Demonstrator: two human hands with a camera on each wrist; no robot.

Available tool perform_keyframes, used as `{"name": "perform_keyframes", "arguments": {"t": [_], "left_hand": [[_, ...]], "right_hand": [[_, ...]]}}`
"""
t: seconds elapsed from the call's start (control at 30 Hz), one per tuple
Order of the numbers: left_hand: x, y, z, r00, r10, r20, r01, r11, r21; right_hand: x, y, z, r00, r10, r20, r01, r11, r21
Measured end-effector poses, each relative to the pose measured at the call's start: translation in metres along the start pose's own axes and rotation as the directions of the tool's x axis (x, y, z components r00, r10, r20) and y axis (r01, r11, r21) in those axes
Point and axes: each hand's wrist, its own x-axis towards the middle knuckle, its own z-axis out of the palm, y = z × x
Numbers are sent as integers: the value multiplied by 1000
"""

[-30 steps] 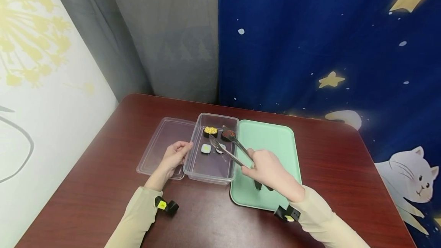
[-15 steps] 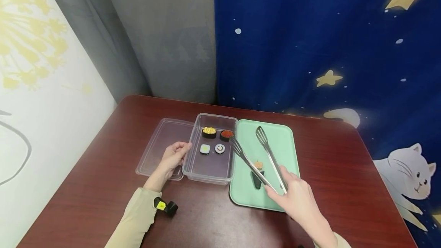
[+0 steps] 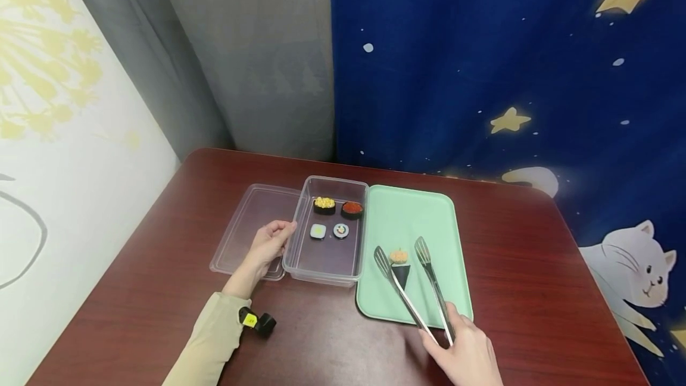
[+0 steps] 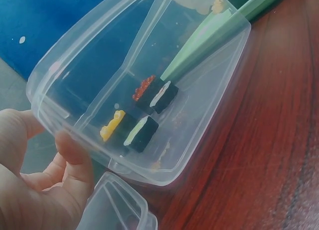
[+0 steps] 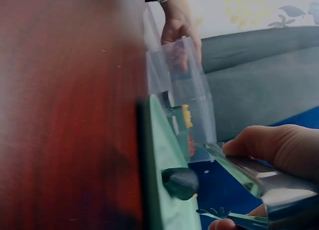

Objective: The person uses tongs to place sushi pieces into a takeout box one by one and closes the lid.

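A blue curtain (image 3: 407, 88) is hanging behind the reddish bench (image 3: 161, 290), where a green tray (image 3: 407, 207) is lying alongside a clear container (image 3: 327, 260), perhaps for easy reach. The left hand (image 3: 270, 242) is pinching the container's rim, likely steadying it; the right hand (image 3: 465, 350) is gripping tongs (image 3: 439, 301) spread wide, presumably to clear the dark cone (image 3: 400, 274) on the tray. Four sushi pieces (image 3: 324, 207) are sitting inside the container.

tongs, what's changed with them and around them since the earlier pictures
The right hand drew the tongs back and rightward, from the clear container to the green tray, where their spread tips flank the dark hand roll. The hands visibly took or released nothing. The left hand at the container's rim and the four sushi pieces inside stayed put.
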Motion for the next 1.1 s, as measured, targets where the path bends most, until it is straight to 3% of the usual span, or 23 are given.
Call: {"name": "perform_keyframes", "arguments": {"t": [0.33,0.63,1.1], "left_hand": [[0,0,1,1000,-6,-6,6,1000,-3],[0,0,1,1000,-14,-7,14,1000,-8],[0,-1,1,1000,-15,-7,15,1000,-11]], "right_hand": [[-11,11,10,1000,-17,6,17,1000,-23],[-19,16,21,990,-107,-91,105,994,-29],[-16,30,26,934,-303,-192,310,951,8]]}}
